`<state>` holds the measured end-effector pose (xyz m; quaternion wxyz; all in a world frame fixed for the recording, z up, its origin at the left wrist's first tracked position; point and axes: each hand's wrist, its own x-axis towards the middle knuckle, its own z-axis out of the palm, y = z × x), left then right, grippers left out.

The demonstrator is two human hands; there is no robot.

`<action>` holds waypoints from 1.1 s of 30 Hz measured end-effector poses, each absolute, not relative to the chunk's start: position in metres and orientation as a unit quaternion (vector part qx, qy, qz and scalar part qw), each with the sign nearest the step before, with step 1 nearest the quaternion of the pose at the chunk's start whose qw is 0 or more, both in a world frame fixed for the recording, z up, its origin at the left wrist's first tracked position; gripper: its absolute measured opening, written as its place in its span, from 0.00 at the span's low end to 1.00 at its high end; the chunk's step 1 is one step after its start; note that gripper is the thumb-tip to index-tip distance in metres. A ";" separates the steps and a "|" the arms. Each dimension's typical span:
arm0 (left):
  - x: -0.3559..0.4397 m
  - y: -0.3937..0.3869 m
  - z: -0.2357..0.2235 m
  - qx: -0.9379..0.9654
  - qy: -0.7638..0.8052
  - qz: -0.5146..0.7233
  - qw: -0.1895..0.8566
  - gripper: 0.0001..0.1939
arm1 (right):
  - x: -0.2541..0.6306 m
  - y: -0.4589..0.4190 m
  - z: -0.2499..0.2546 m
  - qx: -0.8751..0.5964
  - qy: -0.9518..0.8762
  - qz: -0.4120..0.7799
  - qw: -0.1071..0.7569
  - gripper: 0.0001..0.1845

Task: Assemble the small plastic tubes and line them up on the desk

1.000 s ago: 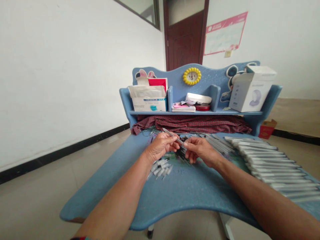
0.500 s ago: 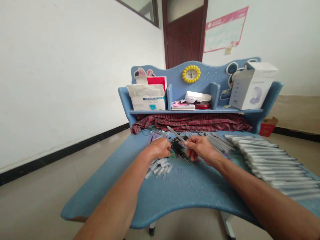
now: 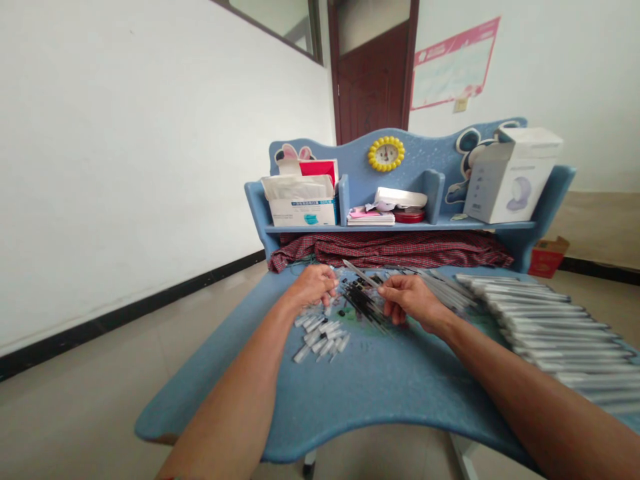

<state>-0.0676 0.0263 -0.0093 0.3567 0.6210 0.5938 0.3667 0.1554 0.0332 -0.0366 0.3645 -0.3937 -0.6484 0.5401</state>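
Note:
My right hand (image 3: 406, 297) is closed round the lower end of a clear pen barrel (image 3: 359, 273), which points up and to the left. To its left, my left hand (image 3: 314, 287) has its fingers curled in a pinch above the desk. What it pinches, if anything, is too small to make out. Below that hand lies a pile of clear pen caps (image 3: 323, 340). Thin black pen refills (image 3: 364, 303) lie between the two hands, with small black plugs (image 3: 342, 313) beside them. Behind my right hand are more clear barrels (image 3: 447, 288).
Pens in a long stacked row (image 3: 555, 333) cover the right side of the blue desk (image 3: 380, 387). A checked cloth (image 3: 400, 248) is bunched under the shelf (image 3: 435, 225). On the shelf stand a mask box (image 3: 305, 212) and a white carton (image 3: 515, 177).
My left hand has moved up and slightly left, away from the refills, and its fingers have loosened from a fist. The right hand still holds the barrel. The view has shifted slightly.

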 end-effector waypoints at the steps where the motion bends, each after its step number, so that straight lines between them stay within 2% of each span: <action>1: -0.070 0.027 -0.009 0.601 0.591 0.395 0.365 0.05 | 0.156 0.033 -0.037 -0.395 -0.652 0.539 0.358 0.14; 8: -0.079 0.029 -0.005 0.506 0.538 0.516 0.435 0.07 | 0.155 0.031 -0.040 -0.394 -0.674 0.530 0.332 0.11; 28: -0.080 0.029 -0.008 0.499 0.515 0.538 0.442 0.08 | 0.153 0.029 -0.042 -0.397 -0.683 0.521 0.324 0.10; 33: -0.080 0.029 -0.009 0.521 0.515 0.513 0.448 0.09 | 0.153 0.029 -0.042 -0.401 -0.688 0.516 0.314 0.10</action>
